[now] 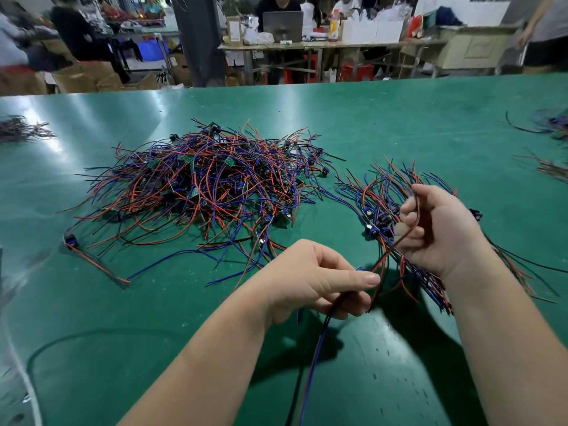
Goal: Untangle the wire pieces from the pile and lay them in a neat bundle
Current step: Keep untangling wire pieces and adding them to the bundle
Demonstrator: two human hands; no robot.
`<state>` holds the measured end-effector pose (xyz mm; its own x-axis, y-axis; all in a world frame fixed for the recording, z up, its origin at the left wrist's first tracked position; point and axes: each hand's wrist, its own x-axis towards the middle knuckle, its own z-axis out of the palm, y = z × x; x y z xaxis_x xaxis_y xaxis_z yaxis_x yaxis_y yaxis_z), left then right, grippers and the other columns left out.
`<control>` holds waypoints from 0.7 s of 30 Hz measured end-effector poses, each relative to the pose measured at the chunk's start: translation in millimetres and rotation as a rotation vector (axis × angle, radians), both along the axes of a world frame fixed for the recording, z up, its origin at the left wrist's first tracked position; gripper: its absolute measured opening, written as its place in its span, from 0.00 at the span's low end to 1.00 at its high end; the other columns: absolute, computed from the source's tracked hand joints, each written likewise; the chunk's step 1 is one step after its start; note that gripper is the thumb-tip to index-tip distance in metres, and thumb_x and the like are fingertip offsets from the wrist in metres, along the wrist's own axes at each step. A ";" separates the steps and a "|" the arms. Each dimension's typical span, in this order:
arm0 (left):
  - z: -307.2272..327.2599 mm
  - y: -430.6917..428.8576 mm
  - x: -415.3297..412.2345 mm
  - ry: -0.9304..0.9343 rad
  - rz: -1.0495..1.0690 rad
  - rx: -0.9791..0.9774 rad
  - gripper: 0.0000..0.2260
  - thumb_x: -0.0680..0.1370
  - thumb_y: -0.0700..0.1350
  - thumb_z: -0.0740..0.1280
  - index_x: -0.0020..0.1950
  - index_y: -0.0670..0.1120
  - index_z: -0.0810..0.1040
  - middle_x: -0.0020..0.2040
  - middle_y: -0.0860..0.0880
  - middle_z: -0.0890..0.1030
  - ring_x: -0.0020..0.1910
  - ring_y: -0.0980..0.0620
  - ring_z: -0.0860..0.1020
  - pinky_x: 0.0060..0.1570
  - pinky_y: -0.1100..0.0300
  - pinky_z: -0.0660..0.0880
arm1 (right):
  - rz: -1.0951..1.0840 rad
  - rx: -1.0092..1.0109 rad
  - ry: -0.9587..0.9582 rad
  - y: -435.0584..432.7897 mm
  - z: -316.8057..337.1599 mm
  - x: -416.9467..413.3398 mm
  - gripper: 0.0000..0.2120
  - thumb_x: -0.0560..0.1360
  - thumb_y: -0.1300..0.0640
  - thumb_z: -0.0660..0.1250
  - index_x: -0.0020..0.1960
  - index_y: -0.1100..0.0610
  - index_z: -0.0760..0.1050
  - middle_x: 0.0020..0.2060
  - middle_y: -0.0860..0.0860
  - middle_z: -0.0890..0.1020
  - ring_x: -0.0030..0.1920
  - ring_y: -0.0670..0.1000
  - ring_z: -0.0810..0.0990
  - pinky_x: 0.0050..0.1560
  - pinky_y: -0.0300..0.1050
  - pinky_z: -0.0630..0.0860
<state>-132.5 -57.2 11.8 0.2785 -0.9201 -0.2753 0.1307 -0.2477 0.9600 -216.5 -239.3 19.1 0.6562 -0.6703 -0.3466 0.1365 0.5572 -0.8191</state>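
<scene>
Your left hand (pixel 319 281) pinches a wire piece (pixel 317 345) between thumb and curled fingers, and its black, red and blue strands trail from the fingertips down toward you. Just beyond, your right hand (pixel 442 229) curls round red and black strands of the bundle (pixel 381 216), which lies under those fingers. Farther off, left of both hands, the tangled pile (pixel 209 186) rests on the green table (pixel 399 118).

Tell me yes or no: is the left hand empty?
No, the left hand pinches a wire piece that trails toward the camera.
</scene>
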 end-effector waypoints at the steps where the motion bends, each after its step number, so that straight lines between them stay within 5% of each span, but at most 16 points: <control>1: 1.1 -0.1 0.6 0.012 0.023 -0.018 0.09 0.70 0.47 0.74 0.31 0.46 0.82 0.36 0.45 0.84 0.31 0.53 0.82 0.30 0.64 0.76 | -0.004 0.016 -0.058 1.3 0.9 0.1 0.29 0.80 0.45 0.53 0.28 0.58 0.78 0.23 0.51 0.74 0.19 0.46 0.67 0.20 0.30 0.61; 5: 2.7 -5.9 6.5 0.145 0.326 -0.170 0.14 0.64 0.53 0.71 0.38 0.42 0.80 0.33 0.46 0.84 0.28 0.56 0.80 0.25 0.67 0.74 | 0.009 -0.040 -0.072 13.6 2.9 8.6 0.30 0.80 0.37 0.47 0.48 0.61 0.75 0.33 0.58 0.83 0.28 0.54 0.82 0.25 0.37 0.75; 9: -3.7 -10.9 11.0 0.109 0.575 -0.248 0.15 0.64 0.52 0.71 0.39 0.41 0.79 0.32 0.47 0.84 0.29 0.56 0.82 0.25 0.67 0.74 | 0.121 -0.463 -0.010 46.8 -10.4 21.7 0.10 0.78 0.51 0.64 0.42 0.57 0.73 0.27 0.54 0.77 0.24 0.49 0.77 0.24 0.36 0.72; 13: -9.7 -12.6 11.3 0.048 0.626 -0.294 0.12 0.70 0.51 0.69 0.35 0.43 0.82 0.32 0.46 0.84 0.29 0.53 0.82 0.26 0.63 0.76 | 0.145 -0.957 0.001 61.1 -22.2 21.9 0.05 0.73 0.58 0.71 0.39 0.53 0.81 0.32 0.50 0.83 0.33 0.47 0.79 0.34 0.42 0.76; 16: -8.1 -13.7 9.5 -0.023 0.593 -0.263 0.20 0.76 0.58 0.59 0.40 0.43 0.81 0.35 0.48 0.85 0.30 0.52 0.82 0.29 0.59 0.79 | 0.125 -0.942 -0.011 55.7 -18.8 19.4 0.02 0.70 0.58 0.74 0.39 0.53 0.83 0.32 0.49 0.85 0.33 0.45 0.81 0.35 0.41 0.77; 21: -6.9 -13.7 4.1 -0.172 0.474 -0.227 0.32 0.69 0.67 0.53 0.50 0.43 0.82 0.45 0.48 0.85 0.33 0.49 0.83 0.27 0.57 0.78 | 0.091 -0.880 -0.013 51.7 -17.7 19.2 0.06 0.66 0.62 0.77 0.38 0.54 0.82 0.34 0.51 0.85 0.35 0.48 0.83 0.40 0.41 0.79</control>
